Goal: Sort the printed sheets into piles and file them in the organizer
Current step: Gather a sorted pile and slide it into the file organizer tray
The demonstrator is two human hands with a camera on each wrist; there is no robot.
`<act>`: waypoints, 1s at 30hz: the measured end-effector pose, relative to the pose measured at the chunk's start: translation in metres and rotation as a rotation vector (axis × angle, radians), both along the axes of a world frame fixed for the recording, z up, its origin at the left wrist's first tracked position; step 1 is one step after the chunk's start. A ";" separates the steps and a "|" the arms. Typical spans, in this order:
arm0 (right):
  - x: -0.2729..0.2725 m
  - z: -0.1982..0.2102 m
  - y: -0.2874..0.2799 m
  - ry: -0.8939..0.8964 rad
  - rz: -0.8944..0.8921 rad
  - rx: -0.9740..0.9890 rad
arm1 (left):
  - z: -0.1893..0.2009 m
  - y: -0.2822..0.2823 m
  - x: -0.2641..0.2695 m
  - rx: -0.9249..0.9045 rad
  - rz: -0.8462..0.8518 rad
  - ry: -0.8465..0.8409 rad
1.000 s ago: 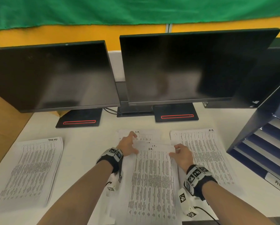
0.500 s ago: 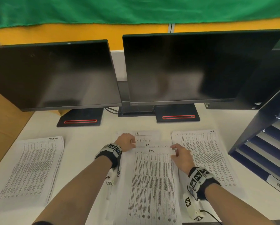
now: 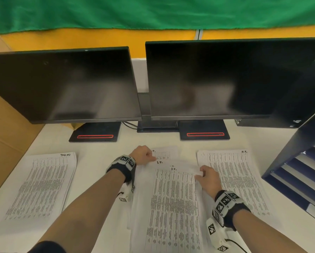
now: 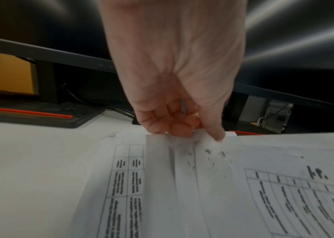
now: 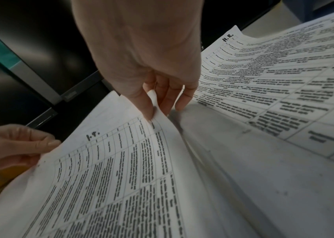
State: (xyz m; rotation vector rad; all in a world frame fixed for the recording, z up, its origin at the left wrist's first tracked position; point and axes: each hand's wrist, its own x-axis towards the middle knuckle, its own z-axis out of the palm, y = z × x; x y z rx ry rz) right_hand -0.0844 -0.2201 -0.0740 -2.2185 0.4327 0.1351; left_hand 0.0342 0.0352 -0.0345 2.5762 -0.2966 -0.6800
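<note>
Since 1 s ago both hands have been closed from flat onto the I.T. pile (image 3: 173,201) mid-desk: left hand (image 3: 143,154) pinches top-left corner, right hand (image 3: 207,177) top-right; gathering step in hand, next lift w/ sheets squared toward organizer (image 3: 299,172) at right.

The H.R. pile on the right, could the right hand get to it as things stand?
Probably yes. The H.R. pile lies flat beside the right hand with nothing on top or between them. But that hand now pinches the I.T. sheet at its corner, so it would need to let go first.
</note>
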 end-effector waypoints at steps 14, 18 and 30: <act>0.018 -0.008 0.008 0.109 -0.031 -0.017 | -0.031 0.037 -0.006 0.239 0.250 -0.070; 0.020 -0.006 0.015 0.136 -0.043 0.025 | -0.026 0.042 -0.017 0.016 0.391 -0.145; 0.030 -0.002 0.031 0.187 -0.192 0.136 | -0.016 0.006 -0.044 -0.231 0.691 0.373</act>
